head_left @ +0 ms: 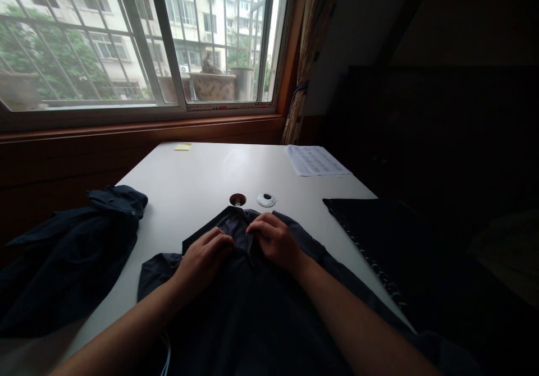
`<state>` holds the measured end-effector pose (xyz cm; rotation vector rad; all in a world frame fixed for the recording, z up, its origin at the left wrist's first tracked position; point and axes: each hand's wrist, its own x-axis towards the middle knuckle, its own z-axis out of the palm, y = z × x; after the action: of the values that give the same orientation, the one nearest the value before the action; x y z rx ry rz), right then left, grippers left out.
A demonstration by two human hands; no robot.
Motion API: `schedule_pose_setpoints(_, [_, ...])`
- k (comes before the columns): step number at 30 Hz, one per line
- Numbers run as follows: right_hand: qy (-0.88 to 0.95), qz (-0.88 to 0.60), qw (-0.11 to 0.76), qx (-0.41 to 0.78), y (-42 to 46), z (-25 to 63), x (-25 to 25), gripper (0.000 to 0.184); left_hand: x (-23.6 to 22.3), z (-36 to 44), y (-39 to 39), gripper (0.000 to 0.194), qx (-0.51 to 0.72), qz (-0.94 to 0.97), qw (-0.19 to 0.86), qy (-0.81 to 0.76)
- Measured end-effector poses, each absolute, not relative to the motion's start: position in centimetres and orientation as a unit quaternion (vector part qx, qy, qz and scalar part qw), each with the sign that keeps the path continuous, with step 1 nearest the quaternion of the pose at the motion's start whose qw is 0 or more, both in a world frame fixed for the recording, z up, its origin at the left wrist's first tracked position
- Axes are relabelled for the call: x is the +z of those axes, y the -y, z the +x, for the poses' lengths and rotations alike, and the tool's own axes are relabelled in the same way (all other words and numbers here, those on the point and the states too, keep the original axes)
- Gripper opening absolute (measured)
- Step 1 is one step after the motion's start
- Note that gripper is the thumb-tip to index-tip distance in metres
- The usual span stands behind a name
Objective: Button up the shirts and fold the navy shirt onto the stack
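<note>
A dark garment (pixel 252 308), which looks like a jacket or shirt with a collar at its far end, lies spread over the near part of the white table (pixel 202 174). My left hand (pixel 205 255) is closed on the cloth just left of the collar opening. On the other side, my right hand (pixel 275 241) pinches a fold of the same cloth close to the collar. A small gap separates the two hands. My fingertips are partly hidden in the fabric. Thin pale cords (pixel 167 353) hang by my left forearm.
Another dark garment (pixel 96 235) drapes over the table's left edge. Black cloth with a patterned edge (pixel 357 224) lies at the right. Beyond the hands are a round hole (pixel 238 200) and its loose-looking cover (pixel 266 200). Printed sheets (pixel 318 160) and yellow sticky notes (pixel 182 147) lie farther back.
</note>
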<state>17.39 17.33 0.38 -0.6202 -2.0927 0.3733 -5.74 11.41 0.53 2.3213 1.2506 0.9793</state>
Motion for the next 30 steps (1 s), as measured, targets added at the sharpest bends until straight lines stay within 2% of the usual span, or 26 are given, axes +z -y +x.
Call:
schedule_pose_setpoints(16, [0.837, -0.325, 0.420, 0.131, -18.2, 17.4, -0.3, 0.028, 0.1, -5.8, -11.6, 0.016, 0.360, 0.807, 0.193, -0.427])
schedule_pose_setpoints(22, [0.871, -0.267, 0.390, 0.130, -18.1, 17.3, -0.2, 0.027, 0.5, -5.7, -11.4, 0.016, 0.378, 0.787, 0.195, -0.446])
schedule_pose_setpoints(27, [0.890, -0.212, 0.392, 0.098, -16.7, 17.2, 1.4, 0.040, 0.6, -5.8, -11.3, 0.012, 0.384, 0.776, 0.191, -0.462])
schedule_pose_setpoints(30, [0.905, -0.177, 0.379, 0.075, -16.0, 17.2, 2.1, 0.034, 0.6, -5.8, -11.3, 0.011, 0.379, 0.772, 0.195, -0.471])
